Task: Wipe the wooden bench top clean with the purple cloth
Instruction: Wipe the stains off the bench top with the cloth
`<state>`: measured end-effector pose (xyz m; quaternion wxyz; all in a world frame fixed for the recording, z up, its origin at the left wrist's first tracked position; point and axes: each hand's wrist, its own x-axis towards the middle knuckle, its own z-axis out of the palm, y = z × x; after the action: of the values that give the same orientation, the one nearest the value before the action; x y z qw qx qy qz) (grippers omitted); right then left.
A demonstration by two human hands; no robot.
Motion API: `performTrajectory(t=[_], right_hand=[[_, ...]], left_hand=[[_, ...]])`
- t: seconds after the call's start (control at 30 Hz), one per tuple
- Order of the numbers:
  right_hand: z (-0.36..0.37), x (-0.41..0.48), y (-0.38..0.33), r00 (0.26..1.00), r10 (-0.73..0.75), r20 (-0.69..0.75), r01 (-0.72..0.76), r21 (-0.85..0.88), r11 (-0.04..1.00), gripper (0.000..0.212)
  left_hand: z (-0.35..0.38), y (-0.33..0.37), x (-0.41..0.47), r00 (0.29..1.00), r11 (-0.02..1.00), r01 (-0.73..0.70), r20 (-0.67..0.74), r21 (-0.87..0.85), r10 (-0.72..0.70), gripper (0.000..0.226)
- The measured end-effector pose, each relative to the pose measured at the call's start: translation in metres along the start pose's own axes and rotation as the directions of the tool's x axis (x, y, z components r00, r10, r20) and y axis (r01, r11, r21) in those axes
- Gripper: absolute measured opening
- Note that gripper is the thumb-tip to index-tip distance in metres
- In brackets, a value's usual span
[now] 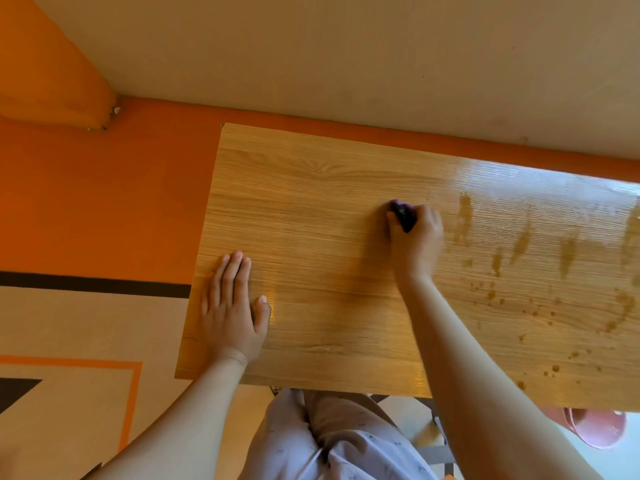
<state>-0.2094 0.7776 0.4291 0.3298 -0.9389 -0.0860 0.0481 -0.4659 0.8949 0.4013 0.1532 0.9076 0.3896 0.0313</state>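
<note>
The wooden bench top (329,220) fills the middle of the head view, light oak grain. Brown wet streaks and drops (519,244) cover its right part. My right hand (417,237) grips a bunched purple cloth (403,213) and holds it down on the wood near the centre, just left of the streaks. Most of the cloth is hidden under the fingers. My left hand (233,303) lies flat on the bench near its left end, fingers straight and together, holding nothing.
An orange and beige wall (346,64) runs along the far edge of the bench. The floor (86,323) at left has orange, beige and black bands. A pink bucket-like object (599,431) sits below the bench's near right edge. My legs (329,445) stand against the near edge.
</note>
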Motion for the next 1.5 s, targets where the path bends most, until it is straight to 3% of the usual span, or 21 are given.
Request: performTrajectory(t=[0.17, 0.3, 0.53, 0.77, 0.87, 0.97, 1.17, 1.3, 1.5], right_hand=[[0.054, -0.023, -0.065, 0.955, -0.211, 0.209, 0.203, 0.061, 0.977, 0.026], [0.065, -0.007, -0.08, 0.939, -0.256, 0.231, 0.242, 0.089, 0.966, 0.03], [0.004, 0.062, -0.017, 0.999, -0.008, 0.05, 0.008, -0.002, 1.0, 0.033], [-0.036, 0.076, 0.026, 0.977, 0.186, -0.106, -0.195, -0.087, 0.977, 0.032], [-0.019, 0.064, 0.003, 0.988, 0.135, -0.071, -0.141, -0.085, 0.986, 0.032], [0.016, 0.044, -0.036, 0.998, 0.003, 0.058, -0.002, -0.025, 1.0, 0.03], [0.077, 0.03, -0.105, 0.921, -0.288, 0.262, 0.276, 0.083, 0.957, 0.029], [0.078, 0.06, -0.105, 0.936, -0.261, 0.236, 0.246, 0.095, 0.965, 0.03], [0.04, 0.097, -0.055, 0.99, -0.117, 0.073, 0.115, 0.033, 0.993, 0.032]], left_hand=[[-0.001, -0.001, 0.0, 1.0, 1.0, 0.006, 0.006, 0.001, -0.006, 0.062], [-0.001, 0.0, 0.002, 1.0, 1.0, 0.0, -0.001, -0.002, 0.0, 0.061], [0.0, -0.001, 0.0, 1.0, 1.0, -0.001, 0.005, 0.003, 0.001, 0.062], [0.001, -0.002, 0.0, 1.0, 1.0, -0.006, 0.003, -0.002, 0.006, 0.062], [0.001, -0.002, 0.001, 1.0, 1.0, -0.006, 0.006, -0.003, 0.007, 0.062], [0.001, -0.001, 0.001, 1.0, 1.0, 0.005, 0.004, 0.0, -0.005, 0.062], [0.002, -0.003, 0.001, 1.0, 1.0, -0.006, 0.003, -0.016, 0.006, 0.061], [0.002, -0.004, 0.001, 1.0, 1.0, -0.013, 0.005, -0.016, 0.013, 0.061], [0.0, -0.004, 0.001, 1.0, 1.0, -0.018, 0.018, -0.004, 0.018, 0.061]])
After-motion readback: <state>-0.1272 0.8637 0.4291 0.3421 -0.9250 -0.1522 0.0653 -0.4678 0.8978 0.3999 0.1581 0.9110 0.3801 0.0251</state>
